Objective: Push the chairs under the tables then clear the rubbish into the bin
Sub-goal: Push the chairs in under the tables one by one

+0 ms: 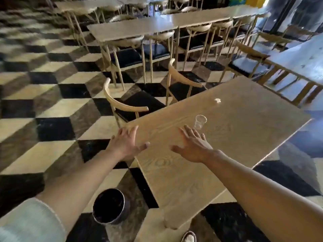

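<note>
A light wooden table [236,137] fills the middle right. On it stand a clear plastic cup [200,121] and, farther off, a small crumpled white scrap [217,100]. My right hand [192,145] hovers over the tabletop with fingers spread, just short of the cup. My left hand [126,142] is spread open at the table's left corner, holding nothing. Two wooden chairs [125,106] [183,79] with dark seats sit along the table's far left side, partly tucked under it. A dark round bin [110,206] stands on the floor below my left forearm.
The floor [52,105] is a black, cream and grey cube-pattern tile. Rows of tables [132,28] with chairs tucked in stand beyond. Another table [300,56] with chairs is at the right. A shoe [189,237] shows at the bottom edge.
</note>
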`<state>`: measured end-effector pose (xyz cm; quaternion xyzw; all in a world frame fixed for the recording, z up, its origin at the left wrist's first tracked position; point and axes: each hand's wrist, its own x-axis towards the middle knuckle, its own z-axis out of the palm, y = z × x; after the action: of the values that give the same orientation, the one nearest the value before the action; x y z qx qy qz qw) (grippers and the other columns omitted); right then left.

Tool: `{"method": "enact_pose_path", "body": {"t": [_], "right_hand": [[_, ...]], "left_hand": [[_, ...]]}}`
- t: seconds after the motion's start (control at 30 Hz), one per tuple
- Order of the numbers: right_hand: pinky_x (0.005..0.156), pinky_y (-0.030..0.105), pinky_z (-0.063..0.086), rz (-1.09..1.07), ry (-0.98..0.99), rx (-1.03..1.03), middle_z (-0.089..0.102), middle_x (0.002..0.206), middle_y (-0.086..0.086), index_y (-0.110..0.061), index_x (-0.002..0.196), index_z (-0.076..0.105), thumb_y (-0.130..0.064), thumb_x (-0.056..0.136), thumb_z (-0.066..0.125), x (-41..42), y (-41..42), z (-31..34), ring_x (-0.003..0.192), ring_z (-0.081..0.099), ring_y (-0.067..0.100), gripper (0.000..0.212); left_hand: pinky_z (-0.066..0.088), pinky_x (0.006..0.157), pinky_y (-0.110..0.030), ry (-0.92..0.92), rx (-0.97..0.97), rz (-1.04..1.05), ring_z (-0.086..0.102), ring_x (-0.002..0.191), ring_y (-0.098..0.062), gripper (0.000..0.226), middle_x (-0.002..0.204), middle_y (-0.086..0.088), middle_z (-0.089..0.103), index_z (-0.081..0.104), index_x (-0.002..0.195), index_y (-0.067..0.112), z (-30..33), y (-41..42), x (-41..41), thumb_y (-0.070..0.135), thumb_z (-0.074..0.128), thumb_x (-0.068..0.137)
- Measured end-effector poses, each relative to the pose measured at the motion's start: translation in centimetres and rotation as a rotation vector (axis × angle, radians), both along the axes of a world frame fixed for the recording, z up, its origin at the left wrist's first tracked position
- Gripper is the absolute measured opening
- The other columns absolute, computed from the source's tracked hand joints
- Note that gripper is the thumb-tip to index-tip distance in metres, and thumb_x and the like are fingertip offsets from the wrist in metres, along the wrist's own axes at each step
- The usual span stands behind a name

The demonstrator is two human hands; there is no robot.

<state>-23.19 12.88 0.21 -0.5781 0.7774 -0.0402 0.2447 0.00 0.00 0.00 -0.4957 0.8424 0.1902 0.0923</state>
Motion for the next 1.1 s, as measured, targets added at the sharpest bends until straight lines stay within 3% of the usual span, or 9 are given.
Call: {"method": "enact_pose_path", "body": {"t": [0.17,0.27,0.53,0.7,0.77,0.87,1.0,1.1], "right_hand": [[0.126,0.058,0.002,0.312,0.024,0.094,-0.006,0.174,0.003,-0.027,0.164,-0.002,-0.066,0.097,0.044,3.3,-5.1,-2.6,0.159,-0.005,0.029,0.091],[0.126,0.058,0.003,0.459,0.046,0.082,-0.003,0.174,0.005,-0.028,0.163,-0.002,-0.067,0.096,0.044,8.8,-8.1,-4.4,0.159,-0.001,0.031,0.09],[0.124,0.06,0.004,0.75,0.14,0.117,-0.003,0.174,0.006,-0.03,0.164,-0.003,-0.072,0.097,0.037,31.3,-14.2,-5.9,0.159,0.0,0.036,0.088],[0.124,0.061,0.004,0.841,0.178,0.193,-0.003,0.174,0.006,-0.027,0.164,-0.002,-0.069,0.099,0.036,46.6,-17.4,-7.0,0.159,0.0,0.034,0.087],[0.124,0.063,0.006,0.882,0.172,0.204,-0.001,0.174,0.007,-0.026,0.164,-0.001,-0.068,0.099,0.037,51.9,-18.3,-7.1,0.159,0.002,0.034,0.087],[0.124,0.064,0.006,0.954,0.16,0.193,0.001,0.174,0.008,-0.027,0.164,0.001,-0.068,0.1,0.037,58.9,-20.4,-7.1,0.159,0.003,0.035,0.085],[0.123,0.061,0.004,1.013,0.118,0.166,0.002,0.174,0.008,-0.026,0.164,0.003,-0.067,0.1,0.037,64.7,-24.5,-6.7,0.159,0.004,0.037,0.083],[0.123,0.062,0.005,0.997,0.104,0.153,0.003,0.174,0.006,-0.026,0.164,0.004,-0.069,0.099,0.037,66.5,-29.1,-7.5,0.159,0.003,0.036,0.085]], "left_hand": [[0.025,0.122,-0.058,0.072,0.064,0.37,0.017,0.157,-0.035,0.113,0.172,-0.01,0.018,0.011,0.164,0.024,-2.8,1.6,9.3,0.093,0.029,0.076],[0.021,0.121,-0.06,0.039,0.089,0.551,0.015,0.158,-0.038,0.102,0.173,-0.01,0.016,0.009,0.164,0.029,-4.0,3.6,15.9,0.086,0.036,0.083],[0.022,0.12,-0.064,0.021,-0.008,0.703,0.016,0.156,-0.041,0.094,0.171,-0.011,0.019,0.016,0.162,0.032,-5.1,4.4,36.3,0.086,0.033,0.087],[0.026,0.122,-0.059,0.184,0.091,1.054,0.02,0.155,-0.041,0.092,0.169,-0.018,0.023,0.018,0.163,0.024,-5.8,6.1,51.4,0.076,0.042,0.092],[0.023,0.123,-0.057,0.132,0.117,1.085,0.02,0.154,-0.042,0.094,0.169,-0.018,0.023,0.015,0.164,0.02,-5.9,7.2,56.1,0.078,0.038,0.093],[0.024,0.121,-0.059,0.01,0.159,1.056,0.021,0.153,-0.043,0.113,0.169,-0.016,0.022,0.018,0.164,0.026,-5.8,7.3,62.1,0.097,0.013,0.077],[0.023,0.12,-0.056,0.017,0.163,1.111,0.022,0.153,-0.042,0.092,0.168,-0.016,0.025,0.017,0.164,0.02,-6.0,3.7,65.7,0.078,0.033,0.094],[0.022,0.122,-0.058,0.024,0.143,1.052,0.018,0.156,-0.04,0.091,0.17,-0.014,0.023,0.018,0.164,0.024,-5.7,-1.7,66.9,0.079,0.035,0.093]]}}
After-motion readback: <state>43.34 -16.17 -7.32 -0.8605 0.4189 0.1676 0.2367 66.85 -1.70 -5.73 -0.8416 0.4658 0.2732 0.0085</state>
